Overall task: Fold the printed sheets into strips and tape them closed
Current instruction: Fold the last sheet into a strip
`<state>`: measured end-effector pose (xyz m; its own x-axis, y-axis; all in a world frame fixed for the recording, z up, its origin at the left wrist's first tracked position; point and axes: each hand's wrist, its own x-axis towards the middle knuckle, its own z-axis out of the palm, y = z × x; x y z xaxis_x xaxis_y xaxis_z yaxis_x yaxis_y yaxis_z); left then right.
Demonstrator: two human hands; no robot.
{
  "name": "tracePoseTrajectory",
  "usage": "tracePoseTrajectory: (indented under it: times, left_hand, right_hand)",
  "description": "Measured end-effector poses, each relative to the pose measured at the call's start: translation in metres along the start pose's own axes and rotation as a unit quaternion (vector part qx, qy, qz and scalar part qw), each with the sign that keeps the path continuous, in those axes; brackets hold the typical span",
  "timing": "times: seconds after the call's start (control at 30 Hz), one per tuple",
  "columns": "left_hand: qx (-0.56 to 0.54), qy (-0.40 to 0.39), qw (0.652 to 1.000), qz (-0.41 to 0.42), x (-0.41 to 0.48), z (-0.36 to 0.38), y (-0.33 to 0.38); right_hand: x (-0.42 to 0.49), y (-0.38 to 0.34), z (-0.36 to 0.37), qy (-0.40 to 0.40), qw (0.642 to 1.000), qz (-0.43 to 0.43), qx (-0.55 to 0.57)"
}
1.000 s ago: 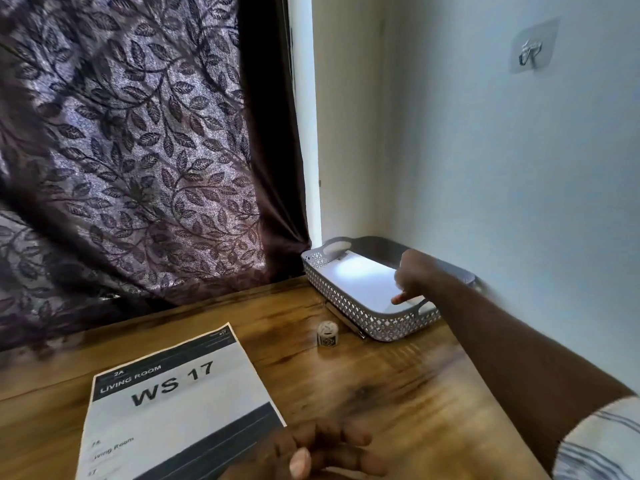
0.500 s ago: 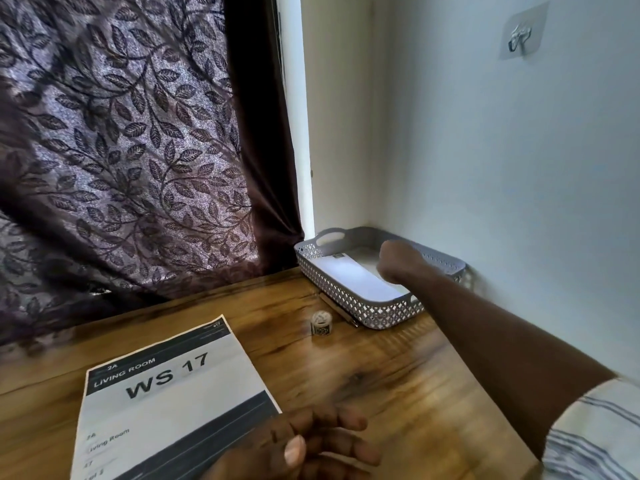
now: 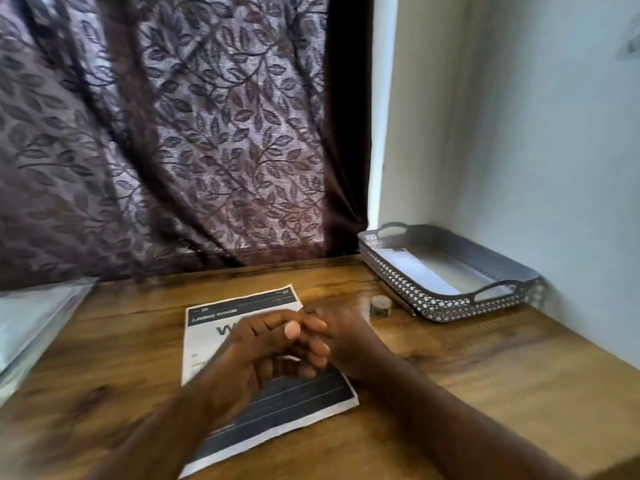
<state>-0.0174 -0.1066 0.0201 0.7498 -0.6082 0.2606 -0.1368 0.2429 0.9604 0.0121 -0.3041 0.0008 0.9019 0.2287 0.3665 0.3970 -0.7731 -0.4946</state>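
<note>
Beneath the left hand [image 3: 256, 351] and right hand [image 3: 346, 337], grips unclear, lies the printed sheet [image 3: 298, 405].

Wood table [image 3: 485, 375] fills 6 o'clock, grain dark w/ knots. Brown leaf-pattern curtain [image 3: 166, 133] hangs from 9 to 12, daylight glowing thru it. Pale plain wall [image 3: 554, 133] at 2-3 o'clock, meets table's rt edge.

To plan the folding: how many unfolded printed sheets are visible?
1: the printed sheet lies flat beneath the left hand and right hand. White paper in the tray might hide more.
</note>
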Motion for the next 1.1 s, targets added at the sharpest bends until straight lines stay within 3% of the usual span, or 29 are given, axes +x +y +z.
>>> tracePoseTrajectory:
  times: [0.07, 0.13, 0.23, 0.3, 0.5, 0.7, 0.83, 1.1]
  left_hand:
    - [0.127, 0.117, 0.985, 0.026, -0.004, -0.028, -0.001]
    - [0.305, 0.223, 0.926, 0.021, -0.013, -0.061, -0.003]
    - [0.499, 0.274, 0.821, -0.037, -0.023, -0.103, -0.007]
    - [0.552, 0.287, 0.779, -0.073, -0.025, -0.125, -0.008]
    - [0.565, 0.282, 0.763, -0.140, -0.020, -0.150, -0.015]
    - [0.611, 0.250, 0.730, -0.176, -0.020, -0.152, -0.019]
    - [0.622, 0.238, 0.725, -0.177, -0.020, -0.149, -0.020]
    - [0.624, 0.239, 0.722, -0.177, -0.021, -0.146, -0.018]
  right_hand:
    - [0.004, -0.002, 0.013, -0.072, 0.997, 0.004, -0.015]
    - [0.009, -0.005, 0.019, -0.123, 0.987, -0.017, -0.097]
    - [0.009, -0.013, 0.027, -0.152, 0.976, -0.025, -0.154]
    - [0.003, -0.017, 0.032, -0.141, 0.978, -0.013, -0.151]
    - [0.012, -0.018, 0.035, -0.035, 0.997, 0.036, -0.067]
    - [0.068, 0.010, 0.038, 0.056, 0.976, 0.158, -0.140]
    - [0.091, 0.018, 0.048, 0.059, 0.964, 0.203, -0.159]
    - [0.099, 0.017, 0.047, 0.063, 0.980, 0.170, -0.080]
